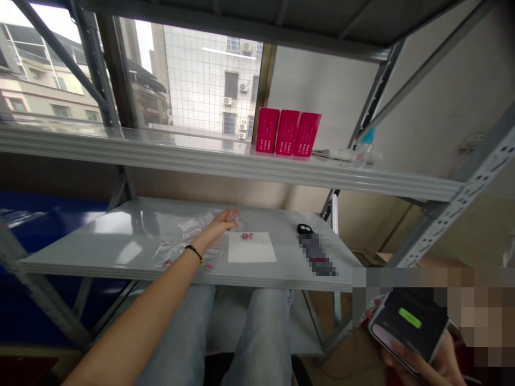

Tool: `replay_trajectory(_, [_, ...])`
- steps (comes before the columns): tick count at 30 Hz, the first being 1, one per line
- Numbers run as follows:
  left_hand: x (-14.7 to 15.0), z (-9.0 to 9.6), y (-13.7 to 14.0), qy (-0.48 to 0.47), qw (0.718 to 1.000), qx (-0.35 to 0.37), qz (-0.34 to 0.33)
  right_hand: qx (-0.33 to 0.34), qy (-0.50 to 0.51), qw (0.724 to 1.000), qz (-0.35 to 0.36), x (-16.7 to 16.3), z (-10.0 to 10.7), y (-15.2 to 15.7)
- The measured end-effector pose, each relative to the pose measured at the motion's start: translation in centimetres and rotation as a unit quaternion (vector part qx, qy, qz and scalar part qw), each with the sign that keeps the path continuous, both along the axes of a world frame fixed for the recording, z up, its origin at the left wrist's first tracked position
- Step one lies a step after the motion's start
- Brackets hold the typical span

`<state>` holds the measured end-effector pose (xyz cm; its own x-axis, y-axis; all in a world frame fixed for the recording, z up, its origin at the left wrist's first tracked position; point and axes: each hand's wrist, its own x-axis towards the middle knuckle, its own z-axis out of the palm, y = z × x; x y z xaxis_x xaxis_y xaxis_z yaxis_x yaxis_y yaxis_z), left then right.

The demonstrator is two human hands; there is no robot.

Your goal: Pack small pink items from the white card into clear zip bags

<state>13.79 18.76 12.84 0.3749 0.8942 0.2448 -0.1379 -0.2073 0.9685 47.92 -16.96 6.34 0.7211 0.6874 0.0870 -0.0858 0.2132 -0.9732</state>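
My left hand (226,220) reaches over the lower shelf, a dark bracelet on its wrist. Its fingers are closed around a small clear item with reddish marks, too small to make out. Beside the hand, toward the right, lies a white sheet of paper (252,252) with a little cluster of pink pieces (247,236) near its far edge. Clear plastic bags (167,253) are spread under and around my forearm, some showing small pink bits. My right hand is outside the picture.
Three pink boxes (287,133) and a spray bottle with a blue top (365,147) stand on the upper shelf (181,155). Black-handled scissors (306,229) lie right of the paper beside a blurred dark object. At lower right, another person's hands hold a phone (408,327).
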Motion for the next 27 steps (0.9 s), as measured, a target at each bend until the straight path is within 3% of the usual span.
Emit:
replay_trajectory(5, [-1.6,-0.4,-0.5,0.006,1.000,-0.007,0.025,-0.018,-0.027,0.999,0.039,3.1,1.1,2.7])
replay_trajectory(10, [-5.6,-0.9,-4.9,0.014,1.000,-0.003,0.021,-0.037,-0.027,0.994,0.104,5.9,1.9,6.4])
replay_trajectory(15, [-11.1,-2.6,-8.5,-0.008,0.997,-0.061,0.044,-0.068,-0.035,0.991,0.109,8.7,1.0,9.5])
replay_trajectory(21, [-16.2,-6.5,-10.3,-0.054,0.985,-0.098,0.131,-0.123,-0.055,0.984,0.114,11.8,0.5,13.1])
replay_trajectory(27, [-17.8,-12.5,-13.8,-0.114,0.973,-0.166,0.112,-0.161,-0.048,0.975,0.143,12.1,0.4,14.7])
